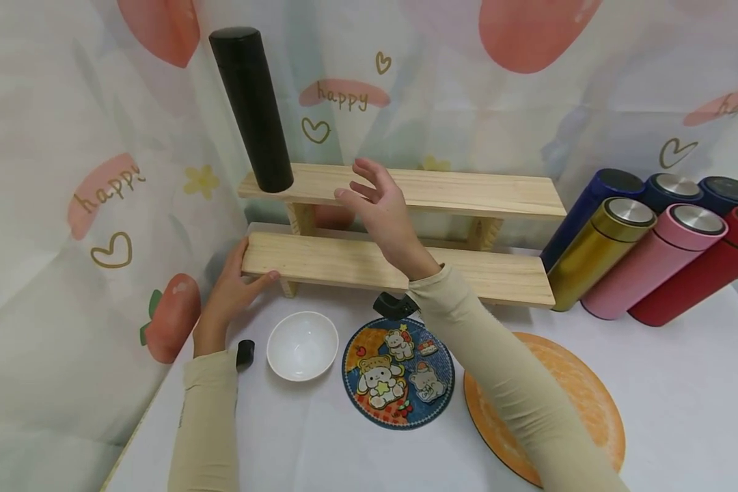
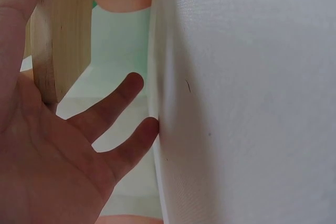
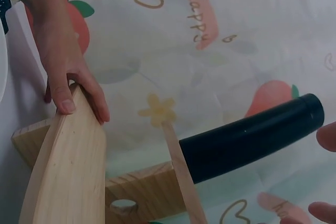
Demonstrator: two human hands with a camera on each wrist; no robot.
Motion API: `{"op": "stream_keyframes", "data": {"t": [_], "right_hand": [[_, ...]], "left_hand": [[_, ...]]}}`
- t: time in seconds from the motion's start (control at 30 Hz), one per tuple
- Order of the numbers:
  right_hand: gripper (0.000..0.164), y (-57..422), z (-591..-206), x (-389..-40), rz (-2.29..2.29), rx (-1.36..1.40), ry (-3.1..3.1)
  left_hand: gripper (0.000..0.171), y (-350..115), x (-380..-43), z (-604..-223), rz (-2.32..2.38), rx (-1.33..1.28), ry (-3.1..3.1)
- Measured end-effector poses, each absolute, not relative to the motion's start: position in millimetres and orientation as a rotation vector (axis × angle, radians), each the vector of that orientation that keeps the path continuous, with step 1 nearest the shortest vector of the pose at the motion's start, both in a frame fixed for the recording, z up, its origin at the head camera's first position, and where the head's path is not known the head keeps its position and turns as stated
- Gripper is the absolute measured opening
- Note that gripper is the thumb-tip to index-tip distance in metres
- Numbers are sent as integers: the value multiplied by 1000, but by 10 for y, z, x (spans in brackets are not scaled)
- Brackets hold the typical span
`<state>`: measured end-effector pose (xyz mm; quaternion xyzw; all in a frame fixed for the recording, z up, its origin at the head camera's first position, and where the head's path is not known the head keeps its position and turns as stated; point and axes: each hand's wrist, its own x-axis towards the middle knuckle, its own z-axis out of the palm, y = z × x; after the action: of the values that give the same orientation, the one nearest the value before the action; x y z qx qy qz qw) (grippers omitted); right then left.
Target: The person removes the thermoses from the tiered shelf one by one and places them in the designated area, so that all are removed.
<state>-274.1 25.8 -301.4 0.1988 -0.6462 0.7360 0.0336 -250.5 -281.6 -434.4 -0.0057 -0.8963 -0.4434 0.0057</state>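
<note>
A two-tier wooden shelf [image 1: 332, 262] stands on the white table against the curtain. My left hand [image 1: 229, 295] grips the left end of its lower board, thumb along the front edge. The left wrist view shows two fingers spread below the board [image 2: 68, 35]. A tall black thermos bottle [image 1: 252, 113] stands upright on the left end of the upper board [image 1: 467, 190]. To the right of that bottle, my right hand [image 1: 384, 215] hovers over the shelf with fingers loosely bent and holding nothing. Only its fingertips [image 3: 328, 136] enter the right wrist view.
Several thermos bottles, including a gold one [image 1: 596, 256], a pink one [image 1: 654, 260] and a red one [image 1: 701, 266], stand at the shelf's right. In front lie a white bowl [image 1: 303, 346], a round cartoon mat [image 1: 398, 372] and an orange round mat [image 1: 581, 383], partly under my right forearm.
</note>
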Motion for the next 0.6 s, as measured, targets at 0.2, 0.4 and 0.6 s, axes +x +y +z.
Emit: {"op": "stream_keyframes", "data": {"t": [0.2, 0.4, 0.6], "right_hand": [[69, 33, -2941, -2820, 2237, 598, -2034], [73, -211, -2879, -2908, 2234, 609, -2081], [75, -381, -2823, -2975, 2219, 602, -2102]], "left_hand": [[110, -2821, -2514, -4359, -1364, -45, -2802], [111, -2818, -2497, -4346, -1357, -22, -2821], [110, -2819, -2489, -4340, -1372, -30, -2815]]}}
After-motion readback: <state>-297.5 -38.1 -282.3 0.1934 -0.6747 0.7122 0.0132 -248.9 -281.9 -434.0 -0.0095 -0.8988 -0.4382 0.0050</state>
